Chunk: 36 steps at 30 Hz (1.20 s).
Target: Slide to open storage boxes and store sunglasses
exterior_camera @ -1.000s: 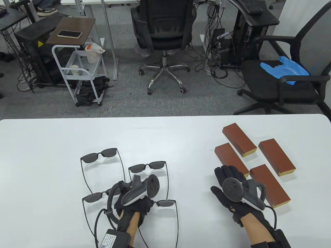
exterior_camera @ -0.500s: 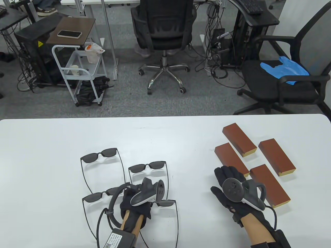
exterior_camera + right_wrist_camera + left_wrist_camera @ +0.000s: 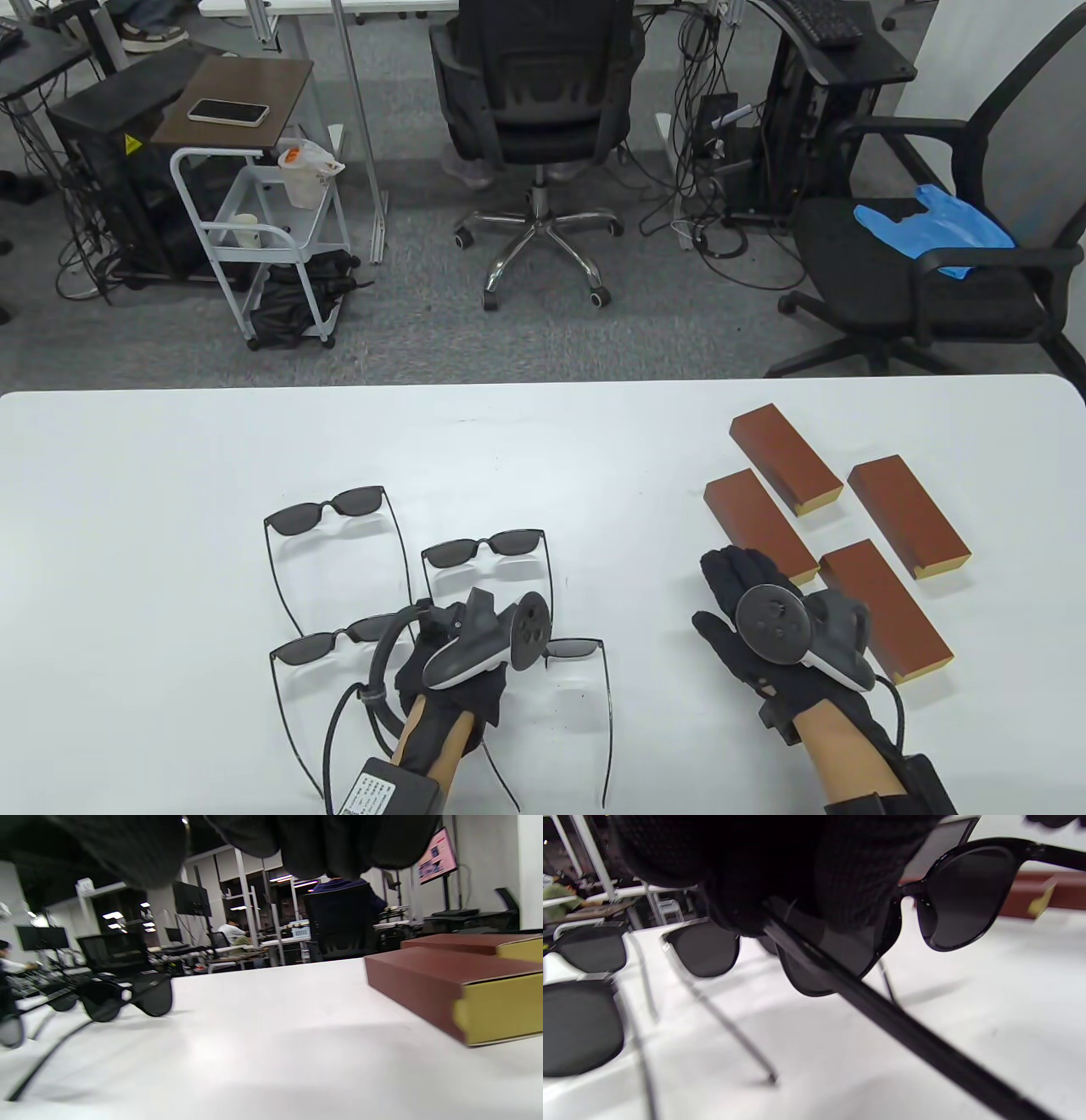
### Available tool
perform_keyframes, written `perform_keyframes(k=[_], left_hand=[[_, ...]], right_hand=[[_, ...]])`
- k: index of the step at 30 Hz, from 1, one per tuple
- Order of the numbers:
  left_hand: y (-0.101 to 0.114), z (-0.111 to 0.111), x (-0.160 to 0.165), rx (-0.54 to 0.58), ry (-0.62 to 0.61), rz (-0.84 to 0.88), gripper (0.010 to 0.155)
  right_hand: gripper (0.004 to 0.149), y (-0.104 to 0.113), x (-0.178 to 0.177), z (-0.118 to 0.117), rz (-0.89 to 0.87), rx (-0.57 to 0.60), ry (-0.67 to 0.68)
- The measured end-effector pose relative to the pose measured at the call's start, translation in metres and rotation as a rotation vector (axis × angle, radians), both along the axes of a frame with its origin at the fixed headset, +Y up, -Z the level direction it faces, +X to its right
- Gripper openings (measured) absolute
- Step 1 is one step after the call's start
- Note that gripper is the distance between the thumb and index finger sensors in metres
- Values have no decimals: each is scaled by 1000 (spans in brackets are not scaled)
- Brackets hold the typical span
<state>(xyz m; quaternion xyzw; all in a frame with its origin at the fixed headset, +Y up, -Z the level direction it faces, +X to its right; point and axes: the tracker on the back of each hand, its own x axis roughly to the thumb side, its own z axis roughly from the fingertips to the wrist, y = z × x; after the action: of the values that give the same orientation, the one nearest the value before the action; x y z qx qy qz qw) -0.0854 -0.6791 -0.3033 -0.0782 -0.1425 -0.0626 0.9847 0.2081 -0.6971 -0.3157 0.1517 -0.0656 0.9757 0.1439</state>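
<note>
Since a moment ago, your left hand (image 3: 450,679) – clamped on sunglasses (image 3: 577,654) – shifted them right; your right hand (image 3: 751,611) rests flat, fingers relaxed, by boxes (image 3: 882,611).

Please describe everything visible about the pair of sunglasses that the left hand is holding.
The held sunglasses have a glossy black frame that looks like plastic, dark lenses and thin black temples, both unfolded. The left hand grips them at one lens and hinge, as the left wrist view shows; the other lens sticks out free. They appear lifted slightly off the white table, nearest the person among the four pairs, temples pointing toward the person.
</note>
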Motion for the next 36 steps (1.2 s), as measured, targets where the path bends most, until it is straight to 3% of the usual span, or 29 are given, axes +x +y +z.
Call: perform_keyframes(k=[4,8,11,18,25,32,36], left_hand=[[18,3,19,121,-69,102,40],[34,4,37,171,-115,215,41],[40,5,46,177,-137,276,42],[47,8,45,148,-144,309,43],[56,7,31,135,-133,401,44],[50,-1,-6,-10,-73,981,47],[33,-7,-14,-211,-73,1411,55]], right_hand=[[60,3,1,0,-184,14,78],[59,7,1,-1,-348,-4,135],[60,8,1,-1,-434,-27,158],[47,3,5,-4,-641,-77,161],[42,3,-1,-1,-744,-40,127],[44,7,1,3,-860,17,24],[51,8,4,5,-971,21,-43]])
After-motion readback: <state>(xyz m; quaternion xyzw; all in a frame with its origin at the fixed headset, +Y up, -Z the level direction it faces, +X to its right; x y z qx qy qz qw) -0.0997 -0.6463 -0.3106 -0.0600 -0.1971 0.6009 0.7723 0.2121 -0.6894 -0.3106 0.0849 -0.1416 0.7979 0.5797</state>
